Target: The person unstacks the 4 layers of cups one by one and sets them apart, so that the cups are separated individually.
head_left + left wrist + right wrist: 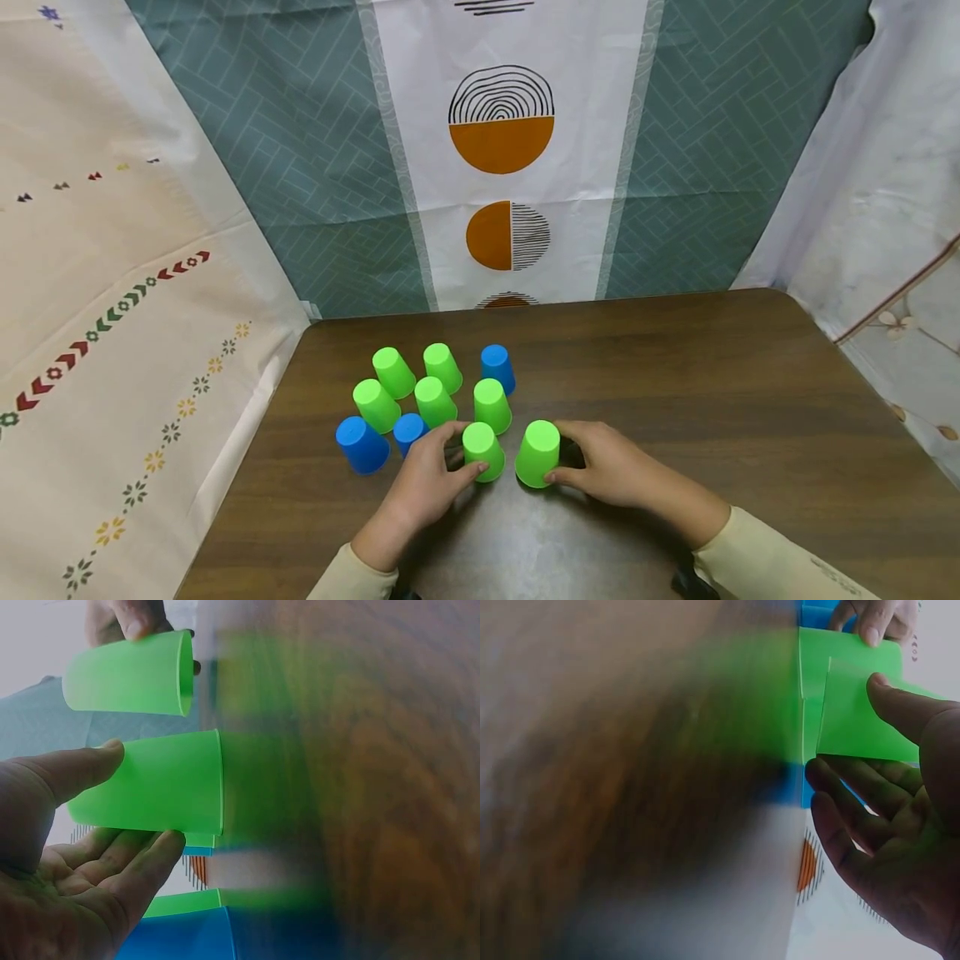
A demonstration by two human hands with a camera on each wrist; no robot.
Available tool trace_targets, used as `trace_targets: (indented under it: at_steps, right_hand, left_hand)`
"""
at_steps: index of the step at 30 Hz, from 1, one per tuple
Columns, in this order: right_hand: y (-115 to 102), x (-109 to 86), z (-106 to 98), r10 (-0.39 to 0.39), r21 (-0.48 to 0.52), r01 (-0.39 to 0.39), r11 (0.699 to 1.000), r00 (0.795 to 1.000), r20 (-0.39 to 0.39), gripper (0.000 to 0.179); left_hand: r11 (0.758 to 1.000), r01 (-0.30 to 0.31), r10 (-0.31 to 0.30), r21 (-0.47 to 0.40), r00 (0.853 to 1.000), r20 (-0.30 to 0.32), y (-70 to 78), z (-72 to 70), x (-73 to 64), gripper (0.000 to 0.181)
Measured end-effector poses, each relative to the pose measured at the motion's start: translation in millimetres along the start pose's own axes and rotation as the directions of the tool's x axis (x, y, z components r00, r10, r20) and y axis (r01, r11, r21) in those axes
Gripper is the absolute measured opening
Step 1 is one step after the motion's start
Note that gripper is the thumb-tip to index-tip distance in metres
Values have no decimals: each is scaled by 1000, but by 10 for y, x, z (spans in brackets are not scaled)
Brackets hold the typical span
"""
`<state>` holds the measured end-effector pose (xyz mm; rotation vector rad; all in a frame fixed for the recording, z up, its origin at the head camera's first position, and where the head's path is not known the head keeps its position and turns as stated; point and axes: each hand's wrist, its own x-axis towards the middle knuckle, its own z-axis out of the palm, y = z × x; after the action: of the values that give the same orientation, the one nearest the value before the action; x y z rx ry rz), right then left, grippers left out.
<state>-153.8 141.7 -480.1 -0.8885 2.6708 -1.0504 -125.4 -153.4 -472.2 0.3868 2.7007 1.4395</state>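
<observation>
My left hand (426, 483) holds an upside-down green plastic cup (481, 450) between thumb and fingers, its rim down at the tabletop. Just to the right, another upside-down green cup (537, 454) is pinched by my right hand (609, 464), thumb on the near side. In the right wrist view this second cup (866, 712) sits slightly tilted, its rim a little off the table. A narrow gap separates the two cups in the head view. Close beyond my left hand stands a blue cup (409, 430), partly hidden by the hand.
Several more upside-down cups stand in loose rows at the left: green ones (377, 407) and, at the corners, blue ones such as the near-left cup (363, 446) and the far-right cup (497, 369). The brown wooden table (675, 375) reaches back to a patterned cloth (502, 192).
</observation>
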Motion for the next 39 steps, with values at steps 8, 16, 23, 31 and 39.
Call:
trace_targets:
  at_steps: [8, 16, 23, 31, 39]
  right_hand:
    - [-55, 52, 55, -30, -31, 31, 999, 999, 20, 43]
    - [-74, 54, 66, -23, -47, 25, 999, 999, 36, 41]
    - [-83, 68, 81, -23, -59, 25, 998, 999, 40, 45]
    - [-66, 95, 121, -52, -107, 55, 993, 998, 28, 56]
    - [-82, 105, 112, -55, -102, 58, 993, 998, 35, 55]
  left_hand:
    - [1000, -2, 2, 2, 1000, 3, 10, 1, 9, 49]
    - [1000, -5, 5, 7, 1000, 9, 12, 15, 8, 50]
    - [1000, -10, 10, 0, 1000, 12, 11, 16, 7, 49]
    - [1000, -10, 10, -2, 1000, 8, 9, -1, 5, 47]
    - [1000, -10, 10, 0, 1000, 6, -7, -4, 7, 47]
